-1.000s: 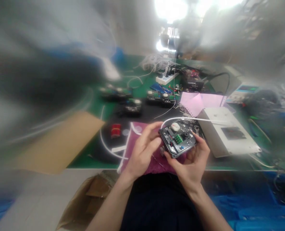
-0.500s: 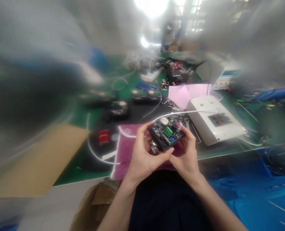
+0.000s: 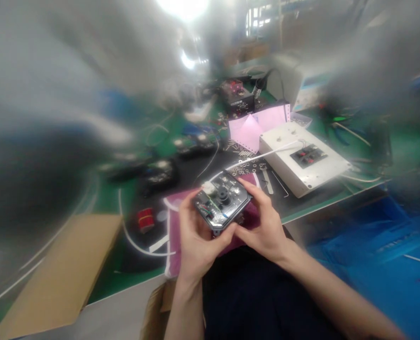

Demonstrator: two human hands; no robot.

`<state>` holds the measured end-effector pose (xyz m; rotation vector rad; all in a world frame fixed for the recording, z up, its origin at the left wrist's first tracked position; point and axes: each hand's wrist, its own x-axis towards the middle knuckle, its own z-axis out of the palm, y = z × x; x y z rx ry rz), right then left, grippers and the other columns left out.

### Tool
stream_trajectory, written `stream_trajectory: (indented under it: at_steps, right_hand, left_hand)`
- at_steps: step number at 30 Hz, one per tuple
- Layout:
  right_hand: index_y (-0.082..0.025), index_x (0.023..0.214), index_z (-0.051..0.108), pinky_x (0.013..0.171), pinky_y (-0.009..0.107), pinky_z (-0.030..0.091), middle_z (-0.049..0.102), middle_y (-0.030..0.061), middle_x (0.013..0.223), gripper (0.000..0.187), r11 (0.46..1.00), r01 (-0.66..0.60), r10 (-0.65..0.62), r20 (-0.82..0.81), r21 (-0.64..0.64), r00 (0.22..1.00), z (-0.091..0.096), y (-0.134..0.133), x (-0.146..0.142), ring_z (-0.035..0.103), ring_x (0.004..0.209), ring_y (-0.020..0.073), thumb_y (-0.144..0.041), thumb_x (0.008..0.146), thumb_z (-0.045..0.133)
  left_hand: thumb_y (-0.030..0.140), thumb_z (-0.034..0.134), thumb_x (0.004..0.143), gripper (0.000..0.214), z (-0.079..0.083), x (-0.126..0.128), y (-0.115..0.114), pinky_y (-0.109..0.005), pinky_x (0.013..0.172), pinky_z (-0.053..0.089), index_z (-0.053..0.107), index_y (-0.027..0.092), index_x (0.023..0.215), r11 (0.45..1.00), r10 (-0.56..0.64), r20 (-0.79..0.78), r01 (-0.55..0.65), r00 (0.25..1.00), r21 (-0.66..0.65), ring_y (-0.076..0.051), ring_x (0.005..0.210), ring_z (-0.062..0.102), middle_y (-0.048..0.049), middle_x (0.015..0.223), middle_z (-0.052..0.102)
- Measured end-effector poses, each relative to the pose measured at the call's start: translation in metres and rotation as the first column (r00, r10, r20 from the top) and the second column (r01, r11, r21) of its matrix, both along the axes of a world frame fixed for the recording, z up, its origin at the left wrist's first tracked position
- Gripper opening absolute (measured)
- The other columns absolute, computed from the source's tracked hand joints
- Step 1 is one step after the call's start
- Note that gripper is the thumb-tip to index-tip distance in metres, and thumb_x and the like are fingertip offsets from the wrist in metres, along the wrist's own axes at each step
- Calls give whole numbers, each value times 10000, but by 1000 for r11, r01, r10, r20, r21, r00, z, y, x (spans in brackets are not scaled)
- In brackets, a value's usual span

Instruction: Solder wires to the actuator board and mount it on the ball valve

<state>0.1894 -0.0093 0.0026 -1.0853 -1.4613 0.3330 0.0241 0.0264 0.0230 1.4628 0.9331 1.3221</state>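
Observation:
Between my two hands is a black housing with an open face and a circuit board inside [image 3: 224, 196], held above a maroon cloth [image 3: 174, 222]. My left hand [image 3: 199, 236] grips its left side, thumb along the near edge. From the right, my right hand [image 3: 262, 222] closes on the opposite side, its thumb close to the left thumb. The board carries a white part, a round black part and thin wires. A white cable [image 3: 259, 157] runs behind the housing toward a white metal box [image 3: 302, 160]; where it ends near the housing is hidden.
A spanner [image 3: 266, 180], a hex key [image 3: 280, 184] and loose washers and screws lie beyond my right hand. Similar black units [image 3: 160, 173] stand at left. A red wire spool [image 3: 145, 220], a cardboard sheet [image 3: 64, 264] and pink paper [image 3: 250, 132] lie around the bench.
The housing has been tilted and turned in my hands, so its face now catches the light and the round black part shows. My view has shifted toward the right.

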Motion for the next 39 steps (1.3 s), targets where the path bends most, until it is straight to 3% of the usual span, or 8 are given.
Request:
stream_trajectory:
  at_steps: [8,12,16,19,23,29,34,39]
  right_hand:
    - [-270,1633,314,1282,511,452,493,141,1633,938,999,-14,14,-8,37,1000,-3,-1,1,498,1525,288,-218,867,853]
    - [-242,1666,244,1242,464,497,494,155,1625,1018,995,2,2,33,-95,999,-7,-4,0,528,1496,289,-283,858,862]
    - [-160,1681,156,1209,510,509,483,225,1605,1148,958,-18,65,153,-288,986,-12,3,2,526,1477,346,-343,819,892]
    - [-151,1575,381,1178,499,517,573,196,1501,932,939,-70,165,263,-336,951,-8,12,7,558,1408,347,-351,821,891]
    - [-174,1242,622,1000,478,580,687,128,1204,498,940,-87,203,336,-329,920,-1,17,10,640,1141,323,-349,844,864]
    - [-171,1249,609,938,493,570,670,133,1165,555,942,91,17,316,-323,948,-4,9,-4,627,1085,336,-400,814,865]
    - [-167,1056,635,865,523,531,666,144,1034,285,922,210,-115,290,-325,950,-10,4,-11,609,999,353,-375,893,742]
    - [-179,1126,651,875,483,541,699,127,1108,474,942,44,50,269,-332,962,-5,7,7,640,1027,333,-487,827,851]
  left_hand:
    - [280,990,689,912,11,0,0,-341,1038,609,492,290,1453,1000,6,-55,-6,998,-6,-279,1296,680,-99,1430,613]
    - [309,989,688,889,12,3,-1,-329,1005,613,504,274,1433,997,68,-104,-64,992,43,-268,1250,694,-95,1420,608]
    - [314,993,690,897,12,7,-3,-352,1054,590,497,271,1437,994,101,-110,-96,989,51,-276,1282,673,-98,1432,592]
    - [332,988,702,892,11,10,-6,-373,1083,576,488,266,1439,991,126,-122,-120,984,55,-283,1308,658,-103,1436,592]
    - [336,989,697,900,9,5,-2,-362,1064,579,497,253,1447,992,119,-130,-112,984,58,-283,1287,675,-104,1408,630]
    - [345,1002,647,952,8,-18,21,-419,1124,560,535,231,1468,995,-85,-174,93,981,38,-338,1314,666,-119,1406,655]
    - [297,1005,625,962,10,-18,26,-415,1092,583,523,258,1456,973,-221,-186,230,957,31,-335,1295,677,-118,1418,638]
    - [281,1001,645,989,15,-16,21,-376,988,623,477,280,1483,972,-232,-192,232,954,-23,-300,1183,722,-97,1340,658]
